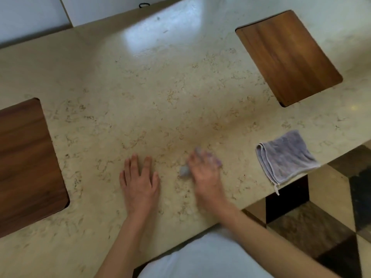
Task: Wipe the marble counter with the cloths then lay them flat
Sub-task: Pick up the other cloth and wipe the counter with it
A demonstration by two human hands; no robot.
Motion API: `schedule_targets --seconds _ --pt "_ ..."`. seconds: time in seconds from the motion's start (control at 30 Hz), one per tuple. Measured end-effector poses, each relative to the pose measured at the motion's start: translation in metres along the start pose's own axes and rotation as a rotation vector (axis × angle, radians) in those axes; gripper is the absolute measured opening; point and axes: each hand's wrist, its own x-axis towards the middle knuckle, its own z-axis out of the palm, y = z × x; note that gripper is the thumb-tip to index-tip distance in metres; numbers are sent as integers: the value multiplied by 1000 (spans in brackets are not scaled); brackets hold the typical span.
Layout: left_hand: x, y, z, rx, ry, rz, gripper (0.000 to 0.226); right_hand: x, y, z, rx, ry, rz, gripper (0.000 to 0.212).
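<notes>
Two cloths: that's what I'm tracking from my end, one in use and one parked.
Wiping cloth (183,171): bunched up under the right hand, lower centre of the frame, only a grey-lilac nub poking out on the left and a bit past the fingertips.
Right hand (204,172): curled down over that cloth and pressing it to the stone — it's motion-blurred, so I can't tell how tight the grip really is.
Left hand (139,178): flat on the bare counter just left of the other one, fingers spread, holding nothing.
Second cloth (286,157): folded, sitting at the right of the frame right on the counter's front edge, with a corner and a little loop tag hanging off over the floor.
Marble counter (160,93): beige, veined, glare patch near the top centre; most of it looks untouched from here, so I'd guess we're still early in the wipe.
Wood boards (289,57): one upper right, another cut off at the left edge, both set flush in the top.
Risk 1: a wide sweep to the right could nudge that folded cloth — it's already overhanging, so it wouldn't take much to drop it on the floor.
Risk 2: with the cloth wadded this small, the palm may just skate over the marble and leave streaks.
Risk 3: the braced left hand smudges whatever gets wiped under it.
</notes>
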Motion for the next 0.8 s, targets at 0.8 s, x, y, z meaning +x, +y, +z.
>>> schedule_targets --seconds 0.8 --pt "-62 26 4 -65 55 37 49 -44 -4 -53 209 -98 225 53"
